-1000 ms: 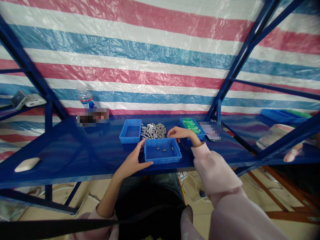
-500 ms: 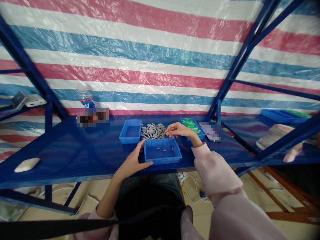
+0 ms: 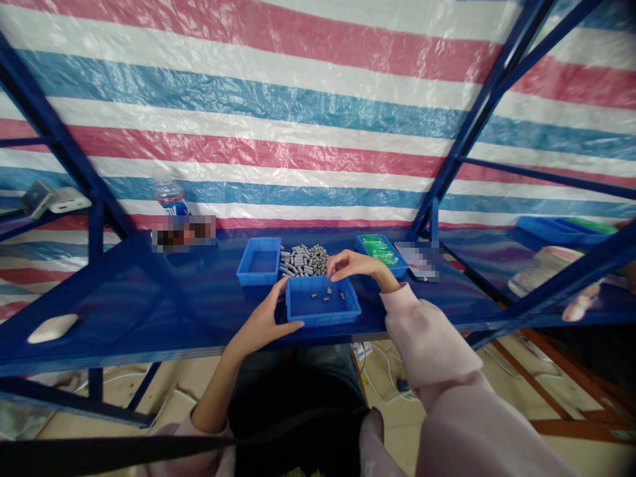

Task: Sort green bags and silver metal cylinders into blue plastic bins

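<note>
At the shelf's front edge stands a blue tray (image 3: 322, 319) with several small metal screws (image 3: 326, 299) inside. My left hand (image 3: 265, 318) grips its left end, thumb on the front wall and fingers at the back corner. Over the tray's back rim is my right hand (image 3: 348, 265), its fingers loosely curled and slightly apart. A small metal piece (image 3: 328, 290) shows just below its fingertips, apart from them. Behind the tray lies a pile of grey metal cylinders (image 3: 303, 260), partly hidden by my right hand.
An empty blue tray (image 3: 261, 262) sits left of the pile. Right of it, another blue tray (image 3: 397, 270) holds green packets (image 3: 380, 250). A bottle (image 3: 171, 199) stands at the back left, a white object (image 3: 53, 328) at the far left. Blue frame bars (image 3: 454, 159) rise at the right.
My right hand has moved slightly left and toward me, from beside the pile to over the front tray. A further small metal piece now shows beneath it. My left hand has stayed still.
</note>
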Tool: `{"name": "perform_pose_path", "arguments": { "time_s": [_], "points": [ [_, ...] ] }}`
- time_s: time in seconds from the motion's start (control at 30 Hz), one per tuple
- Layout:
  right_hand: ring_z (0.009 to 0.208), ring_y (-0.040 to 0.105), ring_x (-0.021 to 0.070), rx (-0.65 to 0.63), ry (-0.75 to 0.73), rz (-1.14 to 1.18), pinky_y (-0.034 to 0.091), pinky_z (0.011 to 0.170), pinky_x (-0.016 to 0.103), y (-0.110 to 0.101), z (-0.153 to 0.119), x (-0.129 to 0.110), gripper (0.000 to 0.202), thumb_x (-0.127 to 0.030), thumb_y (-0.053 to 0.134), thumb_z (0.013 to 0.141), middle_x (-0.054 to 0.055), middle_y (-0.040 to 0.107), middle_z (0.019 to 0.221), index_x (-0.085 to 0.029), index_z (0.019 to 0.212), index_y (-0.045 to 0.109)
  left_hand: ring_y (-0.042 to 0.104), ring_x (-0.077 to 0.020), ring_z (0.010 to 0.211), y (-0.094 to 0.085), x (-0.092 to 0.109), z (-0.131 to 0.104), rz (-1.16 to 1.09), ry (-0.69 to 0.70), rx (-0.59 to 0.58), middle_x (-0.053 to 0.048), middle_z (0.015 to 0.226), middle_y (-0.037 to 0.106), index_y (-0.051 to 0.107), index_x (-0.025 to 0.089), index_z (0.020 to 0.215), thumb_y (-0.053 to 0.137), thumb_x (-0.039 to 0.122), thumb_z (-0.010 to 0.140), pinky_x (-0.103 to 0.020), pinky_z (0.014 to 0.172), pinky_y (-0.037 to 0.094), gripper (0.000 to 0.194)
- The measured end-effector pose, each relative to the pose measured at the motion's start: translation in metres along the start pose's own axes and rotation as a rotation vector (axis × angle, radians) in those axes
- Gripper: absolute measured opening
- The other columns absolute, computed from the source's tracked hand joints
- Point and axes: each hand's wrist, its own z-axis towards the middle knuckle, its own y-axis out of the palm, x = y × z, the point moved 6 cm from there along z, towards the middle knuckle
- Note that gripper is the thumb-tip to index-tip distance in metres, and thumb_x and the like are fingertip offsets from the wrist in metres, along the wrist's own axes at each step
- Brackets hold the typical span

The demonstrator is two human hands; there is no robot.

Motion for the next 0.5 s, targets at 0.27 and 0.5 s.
{"name": "perform_pose_path", "arguments": {
  "time_s": [0.27,0.5],
  "points": [
    [0.088,0.061,0.0168,0.532,-0.011,-0.305,0.049,0.082,0.032,-0.033,0.003,0.022,0.031,-0.026,0.068,0.076,0.008,0.068,0.109,-0.018,0.107,0.068,0.039,-0.0316,0.135,0.000,0.000,0.000,-0.013,-0.004,0.002,-0.013,0.151,0.034,0.017,0.025,0.149,0.073,0.044,0.074,-0.050,0.112,0.034,0.095],
    [0.105,0.062,0.0211,0.480,-0.024,-0.467,0.046,0.097,0.037,-0.027,0.014,0.041,0.027,-0.010,0.064,0.077,0.008,0.068,0.109,-0.019,0.100,0.072,0.040,-0.0319,0.135,0.001,0.001,0.000,-0.002,0.001,0.000,-0.012,0.151,0.033,0.018,0.025,0.149,0.072,0.046,0.074,-0.049,0.112,0.034,0.095]
  ]
}}
